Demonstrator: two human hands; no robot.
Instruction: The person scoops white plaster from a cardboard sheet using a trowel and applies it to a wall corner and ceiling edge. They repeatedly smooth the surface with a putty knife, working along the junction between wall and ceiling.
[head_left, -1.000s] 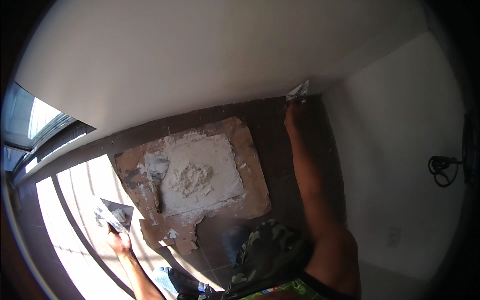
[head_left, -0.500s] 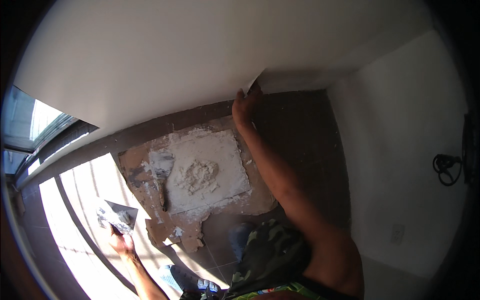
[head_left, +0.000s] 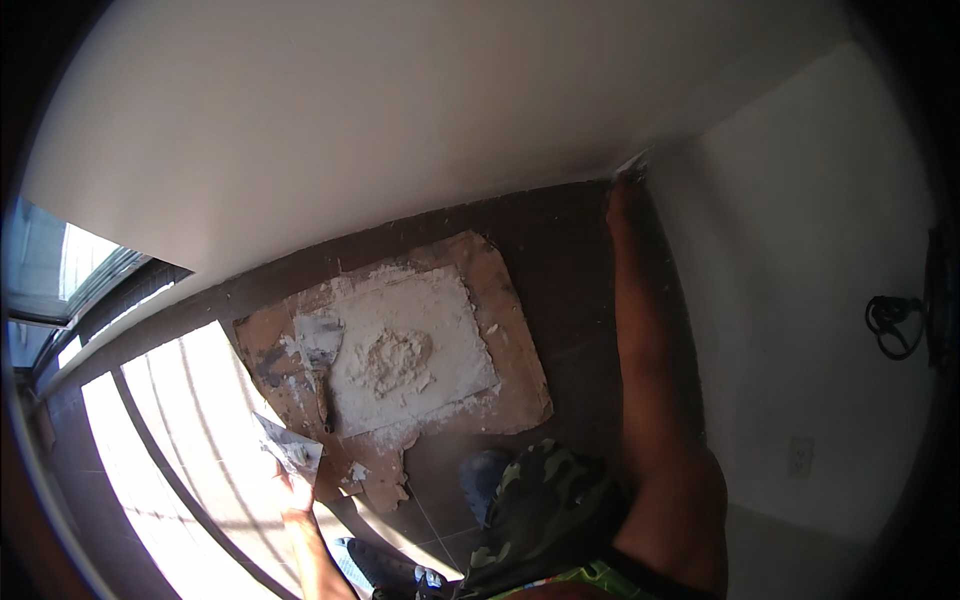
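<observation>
Right hand (head_left: 624, 192): my fingers grip a scraper (head_left: 635, 163), its blade slanting far and right at the foot of the far wall (head_left: 400, 120), by the corner (too dark to confirm contact). Left hand (head_left: 292, 493): clasping a flat blade (head_left: 296, 450) with white paste on it. The paste mound (head_left: 392, 361) lies near and left of my right hand, far and right of my left, the closer one. Just left of it, a putty knife (head_left: 320, 345) lies near-to-far, handle near.
</observation>
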